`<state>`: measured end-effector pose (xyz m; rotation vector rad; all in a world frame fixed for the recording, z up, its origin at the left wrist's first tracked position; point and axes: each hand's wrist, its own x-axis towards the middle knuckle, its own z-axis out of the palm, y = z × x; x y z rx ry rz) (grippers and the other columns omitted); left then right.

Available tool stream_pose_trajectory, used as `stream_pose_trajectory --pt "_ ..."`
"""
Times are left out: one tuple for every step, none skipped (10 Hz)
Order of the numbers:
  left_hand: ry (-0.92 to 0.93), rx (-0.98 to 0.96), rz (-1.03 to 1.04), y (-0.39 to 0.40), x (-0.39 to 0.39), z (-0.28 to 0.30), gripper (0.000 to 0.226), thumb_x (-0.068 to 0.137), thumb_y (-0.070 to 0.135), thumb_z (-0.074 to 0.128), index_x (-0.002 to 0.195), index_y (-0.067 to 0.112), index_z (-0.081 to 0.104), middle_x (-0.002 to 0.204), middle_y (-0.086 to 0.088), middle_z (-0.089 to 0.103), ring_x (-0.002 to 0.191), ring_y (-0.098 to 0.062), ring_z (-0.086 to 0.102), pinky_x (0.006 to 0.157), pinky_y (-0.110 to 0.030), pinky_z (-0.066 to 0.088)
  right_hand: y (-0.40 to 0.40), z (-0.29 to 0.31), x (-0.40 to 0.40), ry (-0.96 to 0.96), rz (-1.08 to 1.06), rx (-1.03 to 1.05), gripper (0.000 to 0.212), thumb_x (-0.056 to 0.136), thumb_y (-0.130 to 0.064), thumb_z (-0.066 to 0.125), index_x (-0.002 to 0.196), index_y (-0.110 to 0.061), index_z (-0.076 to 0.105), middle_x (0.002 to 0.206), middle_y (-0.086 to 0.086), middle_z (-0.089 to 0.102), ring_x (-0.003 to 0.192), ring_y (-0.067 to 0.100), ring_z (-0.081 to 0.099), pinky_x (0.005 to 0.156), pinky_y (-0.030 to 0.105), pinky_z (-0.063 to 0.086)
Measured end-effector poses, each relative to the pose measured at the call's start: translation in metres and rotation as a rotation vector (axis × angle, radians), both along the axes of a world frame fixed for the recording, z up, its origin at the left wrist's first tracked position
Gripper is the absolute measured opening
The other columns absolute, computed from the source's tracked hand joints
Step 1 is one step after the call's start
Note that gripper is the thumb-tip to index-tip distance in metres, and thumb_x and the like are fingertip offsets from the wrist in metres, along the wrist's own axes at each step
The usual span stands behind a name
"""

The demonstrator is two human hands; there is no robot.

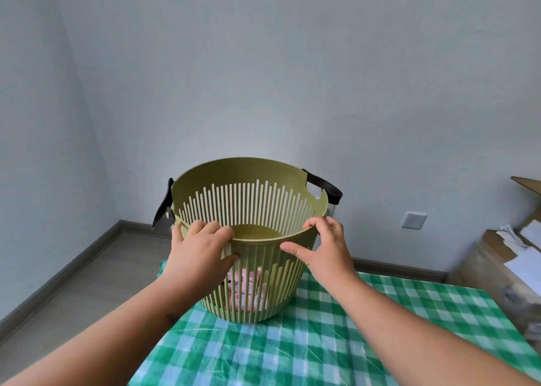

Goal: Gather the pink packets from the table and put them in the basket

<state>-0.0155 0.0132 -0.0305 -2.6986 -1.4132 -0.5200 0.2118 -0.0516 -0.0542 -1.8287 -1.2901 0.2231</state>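
Note:
A tall olive-green slatted basket with dark strap handles stands on the table near its far edge. Pink packets show through the slats at its bottom. My left hand grips the near rim on the left, fingers over the edge and thumb on the outer wall. My right hand holds the near rim on the right in the same way. No packets are visible on the cloth.
The table wears a green-and-white checked cloth. Cardboard boxes with white papers stand at the right. A wall socket sits low on the grey wall behind. Wooden floor lies to the left.

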Motion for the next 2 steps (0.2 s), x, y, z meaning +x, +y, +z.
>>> stream_pose_trajectory --pt "-0.068 -0.010 0.017 -0.005 0.001 0.004 0.046 0.078 0.076 0.034 0.098 0.038 0.052 0.097 0.018 0.056 0.104 -0.013 0.047 0.112 -0.058 0.006 -0.007 0.002 0.004 -0.020 0.033 -0.008 0.046 0.072 -0.061 0.065 0.111 -0.041 0.053 0.140 -0.003 0.038 0.120 0.020 0.046 0.081 0.026 0.037" --pt "-0.230 -0.044 -0.034 -0.009 0.013 0.014 0.055 0.079 0.078 0.021 0.094 0.037 0.055 0.094 0.016 0.056 0.101 -0.013 0.050 0.112 -0.054 0.007 -0.011 0.012 0.011 0.008 0.030 0.023 0.058 0.074 -0.070 0.050 0.123 -0.040 0.052 0.134 -0.005 0.045 0.115 0.016 0.050 0.078 0.024 0.038"
